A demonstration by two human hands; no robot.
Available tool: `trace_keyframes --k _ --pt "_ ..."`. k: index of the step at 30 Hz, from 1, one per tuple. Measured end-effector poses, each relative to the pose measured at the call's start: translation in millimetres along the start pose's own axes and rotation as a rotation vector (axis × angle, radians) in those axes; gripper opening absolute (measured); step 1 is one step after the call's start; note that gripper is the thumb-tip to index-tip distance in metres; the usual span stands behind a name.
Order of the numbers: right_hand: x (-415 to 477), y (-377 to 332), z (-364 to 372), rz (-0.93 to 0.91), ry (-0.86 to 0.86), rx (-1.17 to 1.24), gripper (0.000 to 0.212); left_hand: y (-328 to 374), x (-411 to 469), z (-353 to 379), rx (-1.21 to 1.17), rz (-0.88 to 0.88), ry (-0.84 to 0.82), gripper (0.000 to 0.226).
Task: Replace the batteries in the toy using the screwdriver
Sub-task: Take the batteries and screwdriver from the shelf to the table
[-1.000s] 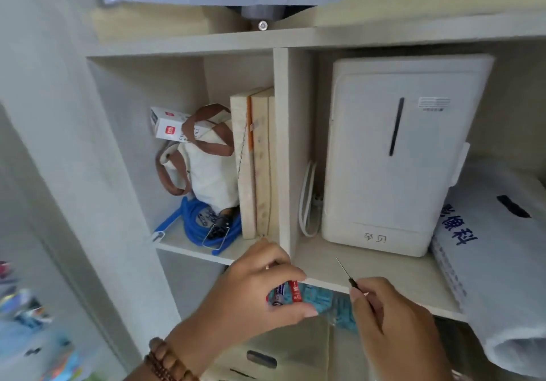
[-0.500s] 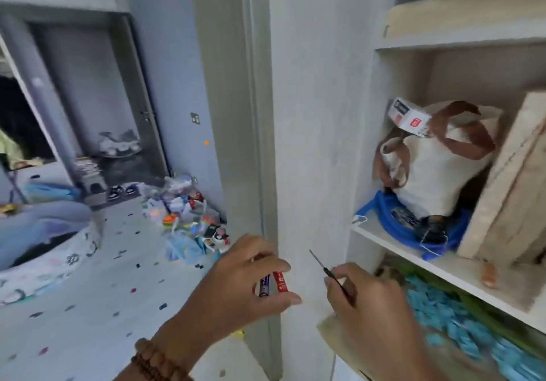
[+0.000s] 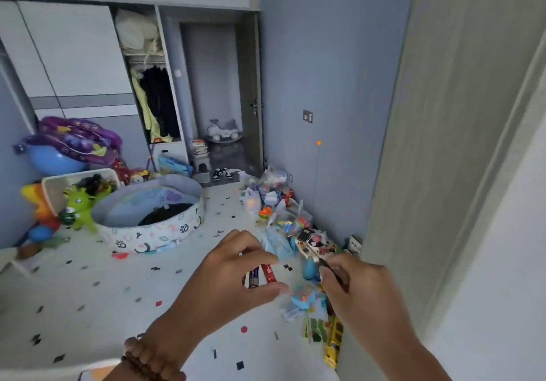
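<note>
Since the earlier frame your view has swung left, from the shelf to the room, while both hands keep their grips. Your left hand [image 3: 224, 280] pinches two batteries [image 3: 261, 275] between the thumb and the curled fingers. They stand side by side, one red and one dark, with their long axes nearly upright in the picture and the lower ends near the thumb. Your right hand [image 3: 357, 292], just beside it, is curled round the screwdriver [image 3: 332, 268]. Its thin shaft is blurred and points up and left, toward the toys [image 3: 313, 243] heaped on the floor [image 3: 118, 292] along the wall [image 3: 325, 85]. Farther left lies a round play pool [image 3: 147, 224].
</note>
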State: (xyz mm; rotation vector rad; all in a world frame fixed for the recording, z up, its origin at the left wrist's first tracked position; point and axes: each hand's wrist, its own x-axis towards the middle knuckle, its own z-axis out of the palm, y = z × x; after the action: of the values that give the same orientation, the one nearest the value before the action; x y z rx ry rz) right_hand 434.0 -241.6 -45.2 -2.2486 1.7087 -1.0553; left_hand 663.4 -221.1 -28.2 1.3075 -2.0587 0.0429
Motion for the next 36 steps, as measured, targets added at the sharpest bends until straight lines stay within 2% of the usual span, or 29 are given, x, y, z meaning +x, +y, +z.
trace_keyframes --k 16,21,24,29,36 --pt "280.4 -124.9 264.3 -0.355 -0.32 0.218 0.009 -303.3 61.6 -65.8 0.296 -0.375 0.173 0.046" --pt "353.1 -175.7 356.9 -0.377 -0.359 0.294 0.007 -399.6 70.1 -86.9 0.359 -0.485 0.191 0.048" --pt "393.8 -213.8 419.2 -0.418 -0.423 0.308 0.006 -472.6 70.6 -99.3 0.403 -0.535 0.2 0.048" --pt "464.0 -289.2 517.5 -0.472 -0.413 0.277 0.01 -598.4 75.7 -131.6 0.438 -0.606 0.266 0.046" --pt "546.4 -402.4 640.5 -0.574 -0.524 0.306 0.009 -738.6 84.2 -202.3 0.485 -0.717 0.323 0.046"
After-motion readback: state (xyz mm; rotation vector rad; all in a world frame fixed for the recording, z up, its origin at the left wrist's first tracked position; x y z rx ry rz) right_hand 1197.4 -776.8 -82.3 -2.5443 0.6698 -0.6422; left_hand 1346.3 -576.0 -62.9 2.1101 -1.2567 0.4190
